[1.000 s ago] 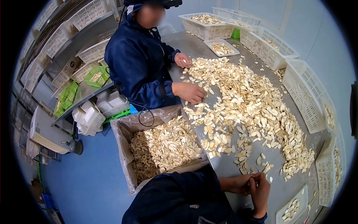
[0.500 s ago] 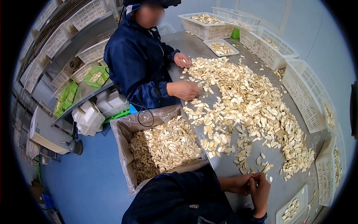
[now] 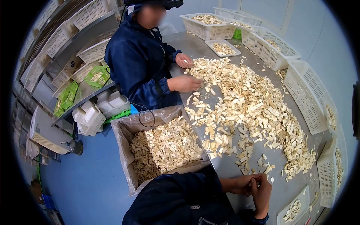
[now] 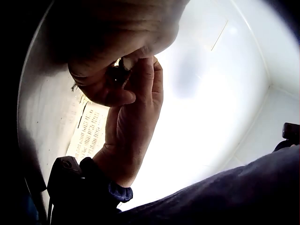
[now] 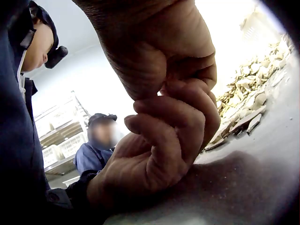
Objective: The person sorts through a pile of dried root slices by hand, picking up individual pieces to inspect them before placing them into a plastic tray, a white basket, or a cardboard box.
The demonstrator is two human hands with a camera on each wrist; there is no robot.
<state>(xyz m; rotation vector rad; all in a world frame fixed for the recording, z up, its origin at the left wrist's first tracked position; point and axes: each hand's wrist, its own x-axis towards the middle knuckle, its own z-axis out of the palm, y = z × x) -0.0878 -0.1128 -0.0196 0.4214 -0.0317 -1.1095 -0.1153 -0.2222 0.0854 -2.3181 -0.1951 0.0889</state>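
Observation:
At the near edge of the steel table, my left hand [image 3: 243, 185] and right hand [image 3: 261, 194] meet at the fingertips, with fingers curled. In the left wrist view a small pale bit [image 4: 127, 63] shows where the fingers come together; I cannot tell whether it is a held piece. The left hand [image 4: 117, 33] covers much of that spot, and in the right wrist view the curled fingers [image 5: 168, 115] hide it too. Just beyond the hands lie a few loose pale dried slices [image 3: 265, 165], at the near end of a long heap of slices [image 3: 258, 101].
A lined box [image 3: 123, 150] full of slices stands left against the table [image 3: 236, 157]. White baskets [image 3: 305, 95] line the far side. A shallow tray [image 3: 305, 195] with some slices lies near my right. Across the heap, another person [image 3: 135, 60] handles slices.
My hands stay together in the same place. The other person's nearer hand has drawn back from the loose slices and up toward their other hand, a slice now at its fingertips.

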